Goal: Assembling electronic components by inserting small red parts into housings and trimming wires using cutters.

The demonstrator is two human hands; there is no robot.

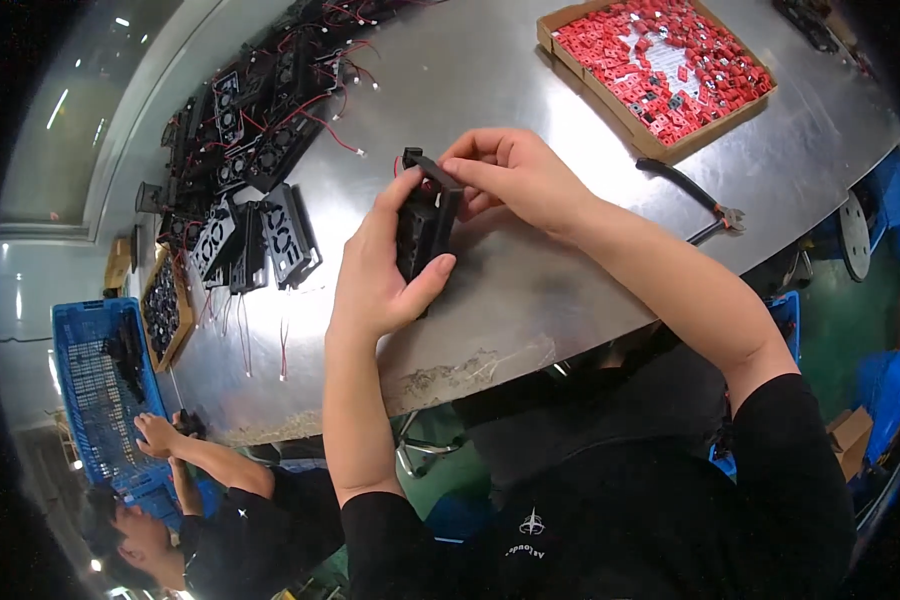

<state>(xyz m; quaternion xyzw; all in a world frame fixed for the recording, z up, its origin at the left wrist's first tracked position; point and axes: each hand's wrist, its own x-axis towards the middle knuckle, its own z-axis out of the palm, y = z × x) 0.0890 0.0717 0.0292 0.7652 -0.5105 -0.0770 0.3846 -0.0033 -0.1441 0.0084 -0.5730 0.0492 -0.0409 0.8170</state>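
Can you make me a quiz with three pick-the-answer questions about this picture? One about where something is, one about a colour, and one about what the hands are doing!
1. Where do the pliers lie?
A. On the metal table, just below the cardboard tray
B. In the blue crate
C. On the floor

2. What colour are the small parts in the tray?
A. Green
B. Red
C. Yellow

3. What is the left hand doing?
A. Resting flat on the table
B. Holding the pliers
C. Gripping a black fan

Answers:
1 A, their black handles rest on the bare metal beside the tray.
2 B, the tray is packed with red pieces.
3 C, its fingers wrap the fan while the right hand pinches its top.
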